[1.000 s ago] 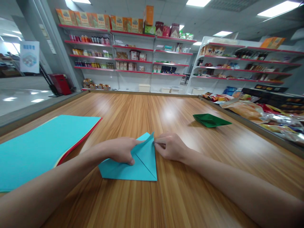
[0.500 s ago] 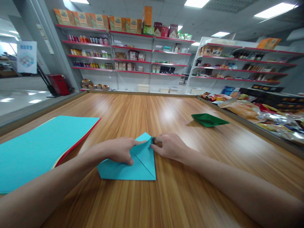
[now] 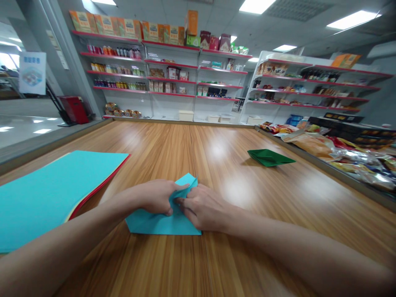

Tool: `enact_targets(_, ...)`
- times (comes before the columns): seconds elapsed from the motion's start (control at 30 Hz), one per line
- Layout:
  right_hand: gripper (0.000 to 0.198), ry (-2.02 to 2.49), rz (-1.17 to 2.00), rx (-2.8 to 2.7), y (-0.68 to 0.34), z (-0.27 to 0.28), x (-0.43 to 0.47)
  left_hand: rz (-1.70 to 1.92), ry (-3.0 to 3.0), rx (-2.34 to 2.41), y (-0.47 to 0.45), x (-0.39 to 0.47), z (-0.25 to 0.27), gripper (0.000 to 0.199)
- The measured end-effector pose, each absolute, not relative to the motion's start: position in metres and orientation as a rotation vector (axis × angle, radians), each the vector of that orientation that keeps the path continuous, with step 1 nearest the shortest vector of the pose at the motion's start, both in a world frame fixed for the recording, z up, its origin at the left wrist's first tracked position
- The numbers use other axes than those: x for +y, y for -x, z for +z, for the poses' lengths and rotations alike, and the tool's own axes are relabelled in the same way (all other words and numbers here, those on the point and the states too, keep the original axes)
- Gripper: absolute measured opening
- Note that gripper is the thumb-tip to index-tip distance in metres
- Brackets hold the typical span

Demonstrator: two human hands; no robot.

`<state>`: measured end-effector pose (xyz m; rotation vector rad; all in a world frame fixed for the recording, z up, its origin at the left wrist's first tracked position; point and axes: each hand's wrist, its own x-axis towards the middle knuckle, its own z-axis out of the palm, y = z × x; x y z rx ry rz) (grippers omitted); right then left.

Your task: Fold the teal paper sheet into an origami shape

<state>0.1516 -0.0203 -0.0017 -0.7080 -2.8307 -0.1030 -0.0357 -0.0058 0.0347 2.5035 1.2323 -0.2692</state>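
Left hand [image 3: 159, 197] and right hand [image 3: 206, 206] are both on the folded turquoise paper [image 3: 154, 226], which lies on the wood-grain tabletop [image 3: 163, 264] directly before us. We record the left hand with thumb and forefinger spread, pressing on the paper; whether it also pinches a fold, we cannot tell. We record the right hand half curled over the right-hand part of the paper, its fingertips touching it close beside the left; any grip on the layers is hidden from us. The far corner of the paper shows beyond both hands.

Working from the left, we note a printed sign [image 3: 32, 73] and a red box [image 3: 73, 110] past the tabletop. A stack of paper sheets [image 3: 71, 177], turquoise on top with cream and red edges, lies beyond the left forearm. Behind, the shelving carries orange cartons [image 3: 107, 25] and rows of bottles [image 3: 120, 85]. We find a green folded-paper boat [image 3: 270, 158] right of the hands, well apart from them. Snack packets [image 3: 315, 144] lie heaped at far right.
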Motion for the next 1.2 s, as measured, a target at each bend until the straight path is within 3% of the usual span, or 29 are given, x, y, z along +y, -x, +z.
enact_targets(0.2, 0.04, 0.812, 0.0, -2.759, -0.156, 0.0, -0.027, -0.218, -2.424, 1.255, 0.039, -0.005, 0.037, 0.05)
enact_targets(0.4, 0.017, 0.821, -0.046, -2.817, -0.158, -0.001, -0.029, -0.121, -2.253, 1.135, 0.042, 0.0, 0.031, 0.028)
enact_targets(0.47, 0.019, 0.778, -0.089, -2.856, -0.156, -0.002, -0.033, -0.113, -2.217, 1.143, 0.041, 0.003, 0.027, 0.023)
enact_targets(0.6, 0.025, 0.741, -0.108, -2.861, -0.152, -0.005, -0.038, -0.089, -2.356, 1.14, 0.037, 0.007, 0.02, 0.022)
enact_targets(0.93, 0.016, 0.491, -0.128, -2.918, -0.143, -0.002, -0.043, -0.195, -2.676, 1.142, 0.028, 0.006, 0.009, 0.026)
enact_targets(1.2, 0.029, 0.592, -0.107, -2.843, -0.149, -0.003, -0.045, -0.078, -2.382, 1.131, 0.038, 0.0, 0.019, 0.026)
